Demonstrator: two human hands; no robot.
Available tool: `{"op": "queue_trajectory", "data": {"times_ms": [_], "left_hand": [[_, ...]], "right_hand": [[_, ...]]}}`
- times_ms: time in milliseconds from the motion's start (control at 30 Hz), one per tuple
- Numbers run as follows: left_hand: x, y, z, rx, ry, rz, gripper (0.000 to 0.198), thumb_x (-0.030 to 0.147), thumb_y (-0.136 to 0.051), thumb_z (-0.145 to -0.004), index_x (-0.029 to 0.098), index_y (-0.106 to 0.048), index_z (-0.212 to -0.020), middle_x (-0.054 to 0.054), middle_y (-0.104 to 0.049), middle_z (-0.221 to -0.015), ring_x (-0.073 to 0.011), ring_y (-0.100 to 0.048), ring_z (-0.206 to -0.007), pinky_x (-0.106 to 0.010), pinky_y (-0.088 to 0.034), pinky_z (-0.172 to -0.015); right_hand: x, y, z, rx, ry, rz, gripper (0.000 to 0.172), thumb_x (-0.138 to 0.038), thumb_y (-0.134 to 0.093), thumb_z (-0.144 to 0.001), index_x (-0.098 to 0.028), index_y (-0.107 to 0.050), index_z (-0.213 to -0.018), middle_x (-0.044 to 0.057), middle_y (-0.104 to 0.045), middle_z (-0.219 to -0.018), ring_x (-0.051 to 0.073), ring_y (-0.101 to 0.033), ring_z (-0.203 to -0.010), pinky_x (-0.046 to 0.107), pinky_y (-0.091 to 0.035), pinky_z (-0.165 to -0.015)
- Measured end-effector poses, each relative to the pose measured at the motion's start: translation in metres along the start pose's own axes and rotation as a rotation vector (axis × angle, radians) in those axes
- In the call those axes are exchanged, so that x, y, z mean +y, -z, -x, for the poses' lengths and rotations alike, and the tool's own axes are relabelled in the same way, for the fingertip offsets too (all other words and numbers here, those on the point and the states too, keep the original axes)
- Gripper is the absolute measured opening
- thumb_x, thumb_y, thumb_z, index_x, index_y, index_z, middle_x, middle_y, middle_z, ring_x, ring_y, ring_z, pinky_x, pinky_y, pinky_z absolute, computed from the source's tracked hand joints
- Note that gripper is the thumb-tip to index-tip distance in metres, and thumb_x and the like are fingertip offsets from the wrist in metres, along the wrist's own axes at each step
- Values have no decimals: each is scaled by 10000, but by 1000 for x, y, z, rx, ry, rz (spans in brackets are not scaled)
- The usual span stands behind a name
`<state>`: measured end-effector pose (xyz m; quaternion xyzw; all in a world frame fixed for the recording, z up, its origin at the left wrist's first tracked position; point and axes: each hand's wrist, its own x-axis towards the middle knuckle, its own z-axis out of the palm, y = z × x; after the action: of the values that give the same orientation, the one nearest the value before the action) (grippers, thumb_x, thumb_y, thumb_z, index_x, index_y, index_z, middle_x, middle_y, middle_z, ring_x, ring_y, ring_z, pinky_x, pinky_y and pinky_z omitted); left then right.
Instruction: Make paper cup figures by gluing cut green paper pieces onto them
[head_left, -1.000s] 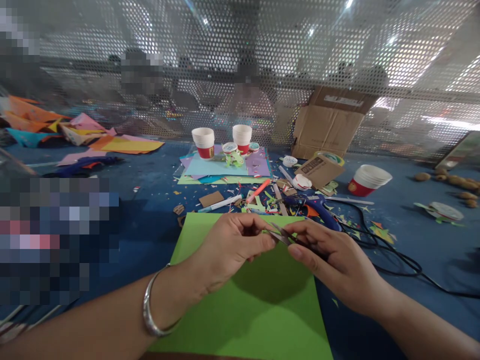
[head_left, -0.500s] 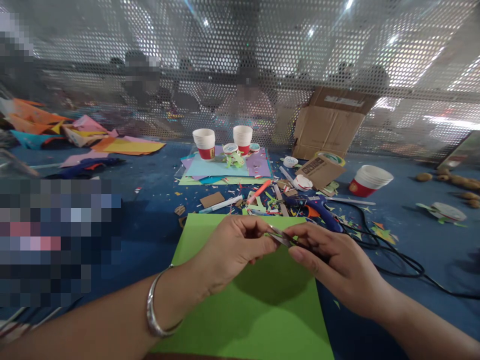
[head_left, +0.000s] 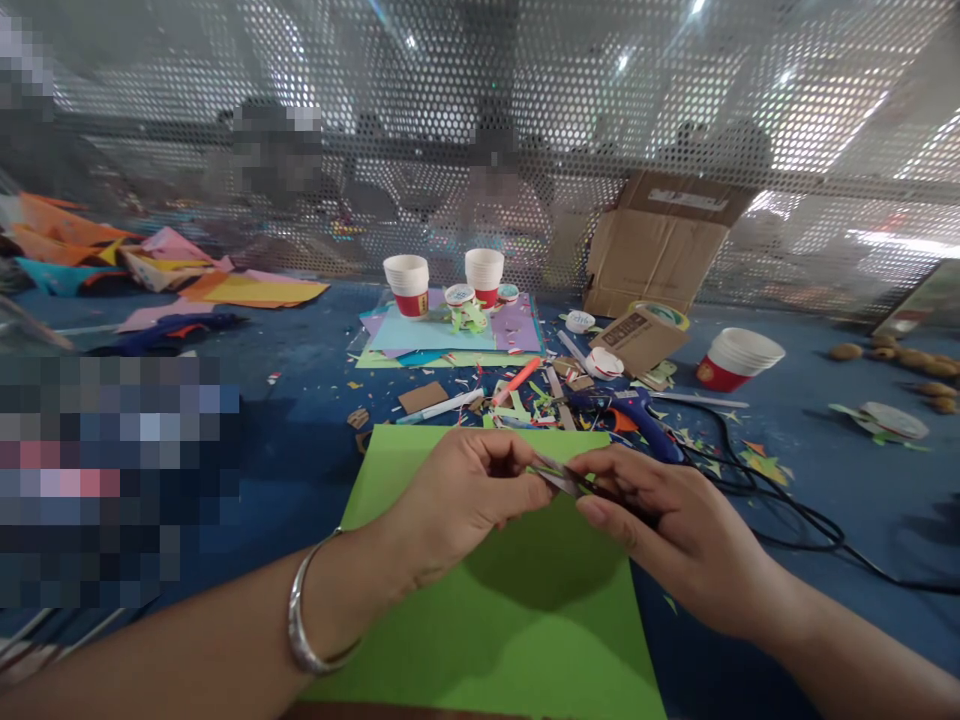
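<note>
A large green paper sheet [head_left: 510,620] lies on the blue table in front of me. Over it, my left hand [head_left: 457,495], with a silver bangle on its wrist, is closed in a pinch on a small green paper piece [head_left: 541,468]. My right hand [head_left: 660,525] is closed around small scissors [head_left: 574,482], whose blades meet the piece between the two hands. The scissor handles are mostly hidden inside my fingers.
Beyond the sheet lie paper scraps, a blue glue gun [head_left: 637,412] with a black cable [head_left: 787,520], an orange pen [head_left: 516,381], paper cups [head_left: 407,283], coloured sheets [head_left: 442,335], a cardboard box [head_left: 660,240] and a stack of cups [head_left: 739,358]. A perforated screen closes the back.
The hands have stayed nearly in place. The scissor blades have closed a little on the small piece between the fingers.
</note>
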<state>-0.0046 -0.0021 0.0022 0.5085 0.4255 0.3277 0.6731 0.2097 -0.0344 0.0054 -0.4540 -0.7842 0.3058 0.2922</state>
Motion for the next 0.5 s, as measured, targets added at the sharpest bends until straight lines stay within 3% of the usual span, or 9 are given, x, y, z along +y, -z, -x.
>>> {"op": "queue_trajectory", "data": {"times_ms": [233,367,500], "left_hand": [[1,-1,-2,19,6,128,258,275,-915,-634,147,-699,-689,51,-609,-588,-46,-491,-495,-188,-309,-459],[-1,0,-3,20,35,171,289,293,-933,-628,146,-703,-724,41,-643,-608,-57,-542,-525,-187,-349,-490],[-3,0,-3,5,36,176,359,374,-940,-643,140,-697,-767,44,-636,-616,-59,-553,-551,-191,-381,-531]], "right_hand": [[6,-2,-2,128,-140,-67,345,-494,-528,-1021,-195,-676,-1109,-15,-620,-714,129,-505,-614,248,-413,-565],[10,-8,-5,142,-211,-262,384,-533,-604,-981,-191,-635,-1153,-26,-575,-722,113,-471,-619,228,-383,-541],[9,-13,-7,106,-248,-479,394,-541,-645,-964,-201,-603,-1157,-62,-509,-690,74,-364,-539,209,-276,-460]]}}
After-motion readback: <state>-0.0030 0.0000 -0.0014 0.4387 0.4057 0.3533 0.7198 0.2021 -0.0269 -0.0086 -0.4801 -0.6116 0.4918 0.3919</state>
